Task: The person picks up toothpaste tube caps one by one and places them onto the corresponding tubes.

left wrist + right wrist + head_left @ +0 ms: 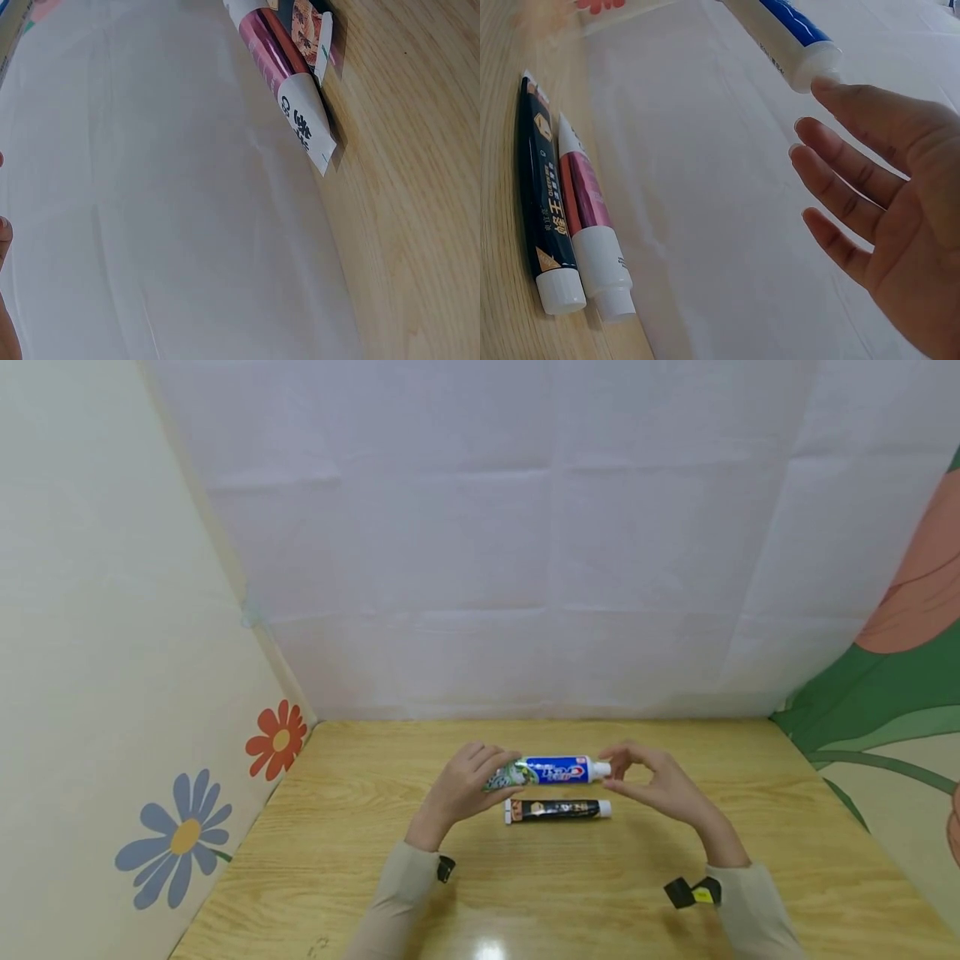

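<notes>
My left hand (468, 782) grips a blue, green and white toothpaste tube (557, 770) by its tail end, holding it sideways above the table. At the other end, my right hand (663, 783) pinches the white cap (819, 64) between thumb and index finger, its remaining fingers spread loosely below. Two more toothpaste tubes lie side by side underneath. One is black with a white cap (558, 810); the other, pink and white (591, 199), is hidden behind the held tube in the head view. Only a sliver of the held tube enters the left wrist view.
The tubes lie on a wood-grain table (330, 860). A white sheet (487, 568) hangs along its back edge. Flower-printed panels (90, 660) flank it on the left and right. Black straps (693, 892) sit around both wrists.
</notes>
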